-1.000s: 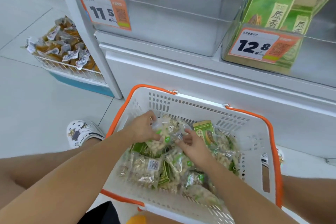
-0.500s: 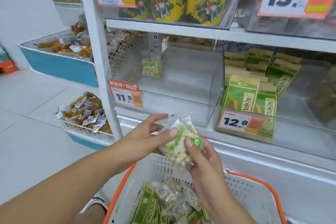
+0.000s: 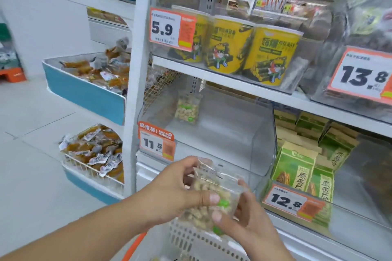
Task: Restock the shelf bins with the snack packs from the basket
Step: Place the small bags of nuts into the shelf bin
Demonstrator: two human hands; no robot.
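Head view: both hands have lifted a clear, crinkly nut pack (image 3: 212, 201) out of the white perforated basket (image 3: 191, 239) and now hold it up before the shelf. The left hand (image 3: 176, 188) and right hand (image 3: 244, 218) each keep a pinching grip on it. Ahead, the transparent hard-plastic bin (image 3: 233, 133) tagged 11.5 holds just 1 matching pack (image 3: 187, 108), so placing comes next, I judge.

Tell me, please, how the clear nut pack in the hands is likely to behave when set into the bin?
The clear nut pack looks floppy: its film crumples under both hands. It probably slumps unless leaned, as the lone pack in the clear bin leans at the back. Glossy film may slide.
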